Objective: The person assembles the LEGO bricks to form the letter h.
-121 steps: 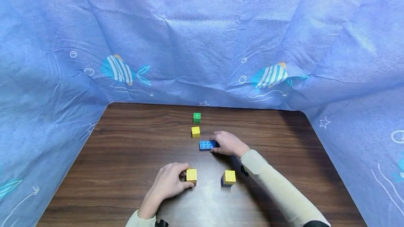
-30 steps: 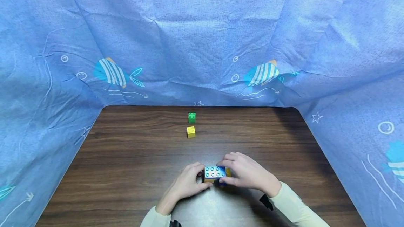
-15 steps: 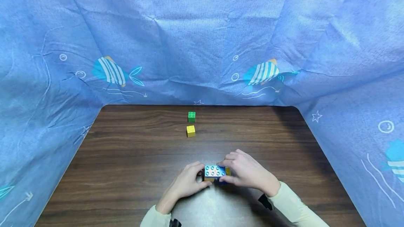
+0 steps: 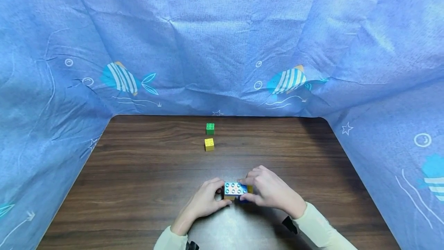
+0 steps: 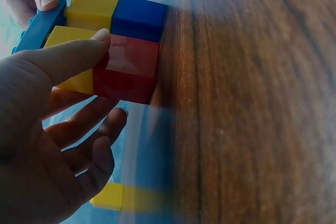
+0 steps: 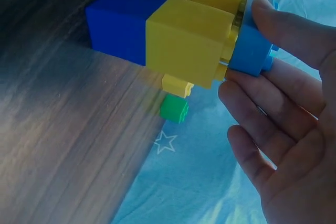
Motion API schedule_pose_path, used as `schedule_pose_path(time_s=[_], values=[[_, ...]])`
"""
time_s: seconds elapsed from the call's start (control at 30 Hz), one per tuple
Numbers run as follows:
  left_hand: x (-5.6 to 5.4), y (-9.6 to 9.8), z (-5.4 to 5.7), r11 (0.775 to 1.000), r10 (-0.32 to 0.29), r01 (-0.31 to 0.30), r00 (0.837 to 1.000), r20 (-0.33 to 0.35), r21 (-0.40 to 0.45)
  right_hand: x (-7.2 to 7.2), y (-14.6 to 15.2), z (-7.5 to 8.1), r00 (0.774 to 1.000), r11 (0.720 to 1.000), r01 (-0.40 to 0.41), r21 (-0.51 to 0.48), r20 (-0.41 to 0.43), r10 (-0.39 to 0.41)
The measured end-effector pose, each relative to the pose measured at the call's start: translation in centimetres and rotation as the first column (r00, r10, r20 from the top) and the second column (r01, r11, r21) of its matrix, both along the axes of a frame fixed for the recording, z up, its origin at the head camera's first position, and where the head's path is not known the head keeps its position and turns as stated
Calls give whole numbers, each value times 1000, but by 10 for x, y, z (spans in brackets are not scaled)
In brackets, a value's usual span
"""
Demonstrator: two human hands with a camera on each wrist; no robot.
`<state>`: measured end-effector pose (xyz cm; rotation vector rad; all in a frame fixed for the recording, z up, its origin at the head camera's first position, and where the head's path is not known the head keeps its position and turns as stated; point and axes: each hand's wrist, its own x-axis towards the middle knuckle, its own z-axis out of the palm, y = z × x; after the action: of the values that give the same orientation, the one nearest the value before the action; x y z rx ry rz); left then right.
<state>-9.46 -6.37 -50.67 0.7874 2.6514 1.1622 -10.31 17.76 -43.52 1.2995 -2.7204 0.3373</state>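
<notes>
Two short towers of building bricks stand side by side on the table, bridged on top by a long light-blue brick point(image 4: 236, 189). In the left wrist view the nearer tower is a yellow brick point(image 5: 79, 78) over a red brick point(image 5: 128, 72). My left hand point(image 4: 205, 200) pinches this tower between thumb and fingers. The other tower, in the right wrist view, has a yellow brick point(image 6: 184, 35) over a dark-blue brick point(image 6: 118, 27). My right hand point(image 4: 268, 189) pinches the light-blue brick at its right end; studs of the yellow brick show in a gap beneath it.
Farther back on the wooden table point(image 4: 145, 157) lie a loose yellow brick point(image 4: 209, 144) and, behind it, a green brick point(image 4: 210, 128). A blue fish-patterned cloth point(image 4: 215, 49) surrounds the table's back and sides.
Since four seconds ago the right hand has brought the light-blue brick back from mid-table onto the towers, and the towers now stand together. Over the last second the hands have barely moved.
</notes>
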Motion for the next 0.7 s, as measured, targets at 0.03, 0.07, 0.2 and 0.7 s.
schedule_pose_path(time_s=[0.03,0.07,0.2,0.7], values=[[0,0,0,1000,-2,2,1000,-2,4,1,0,0,1000,1000,-1,3,-3,1],[0,0,0,1000,-2,2,1000,-6,4,1,0,0,1000,1000,-3,9,-7,3],[0,0,0,1000,-6,6,1000,-18,3,2,0,2,1000,999,-4,32,-18,5],[0,-1,2,999,9,-9,1000,-2,-42,4,1,-6,997,1000,-22,-15,-78,21]])
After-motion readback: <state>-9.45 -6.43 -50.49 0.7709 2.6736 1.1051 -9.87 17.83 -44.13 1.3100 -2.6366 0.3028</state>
